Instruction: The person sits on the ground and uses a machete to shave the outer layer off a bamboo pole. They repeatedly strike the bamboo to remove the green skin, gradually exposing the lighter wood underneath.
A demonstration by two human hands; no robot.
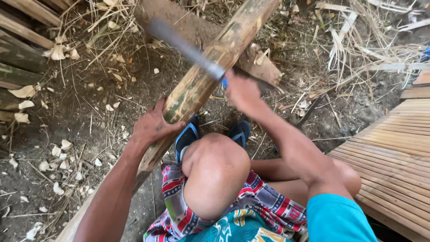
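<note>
A thick bamboo pole (pixel 210 67) runs diagonally from the lower left up to the top middle, its far end resting on a log (pixel 188 24). My left hand (pixel 152 125) grips the pole from the left side, low down. My right hand (pixel 242 92) is shut on the handle of a long knife; its grey blade (pixel 183 47), blurred by motion, lies across the pole's upper face. My bent knee (pixel 215 170) and blue sandals (pixel 188 134) sit just below the pole.
Wood chips (pixel 60 150) and dry straw litter the dirt ground. Cut bamboo lengths (pixel 18 54) are stacked at the left edge. A slatted bamboo platform (pixel 394 152) fills the right side.
</note>
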